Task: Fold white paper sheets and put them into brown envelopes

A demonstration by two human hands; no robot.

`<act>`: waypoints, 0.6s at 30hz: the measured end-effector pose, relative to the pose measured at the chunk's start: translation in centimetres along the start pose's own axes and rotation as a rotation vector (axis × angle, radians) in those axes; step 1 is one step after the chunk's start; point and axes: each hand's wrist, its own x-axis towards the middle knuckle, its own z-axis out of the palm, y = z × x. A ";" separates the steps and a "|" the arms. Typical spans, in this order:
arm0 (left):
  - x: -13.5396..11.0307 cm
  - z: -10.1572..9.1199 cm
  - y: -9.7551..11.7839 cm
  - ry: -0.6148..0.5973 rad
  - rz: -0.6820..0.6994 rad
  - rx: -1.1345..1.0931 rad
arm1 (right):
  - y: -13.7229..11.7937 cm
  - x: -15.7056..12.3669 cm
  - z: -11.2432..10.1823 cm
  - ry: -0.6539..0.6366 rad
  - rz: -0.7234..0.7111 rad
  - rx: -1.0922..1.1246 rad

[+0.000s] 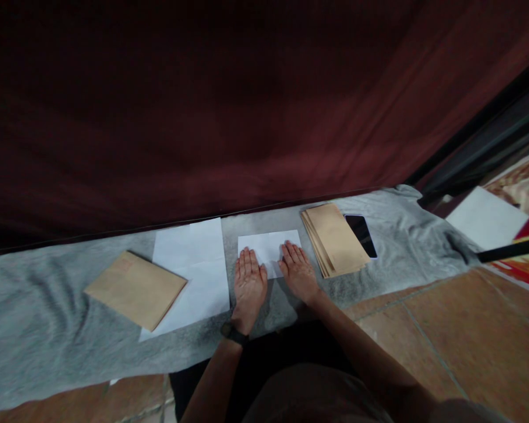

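Note:
A small white sheet of paper [270, 247], apparently folded, lies flat on the grey cloth in front of me. My left hand [249, 279] rests palm down on its left part, fingers stretched out. On its right part lies my right hand [298, 270], also flat with the fingers extended. Just right of that hand is a stack of brown envelopes [337, 238], fanned a little at the left edge. To the left, a larger creased white sheet [203, 273] is spread out, and a brown envelope [136, 288] overlaps its left side.
A phone [362, 235] with a dark screen lies beside the envelope stack. Grey cloth [35, 305] covers the long narrow surface. Behind it hangs a dark red curtain [255, 129]. At the far right are a white sheet [487, 217] and a dark bar [511, 249]. The floor is tiled [467, 329].

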 end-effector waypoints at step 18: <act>0.5 -0.9 0.4 0.008 -0.029 0.020 | 0.8 -0.7 -0.5 0.059 0.091 -0.013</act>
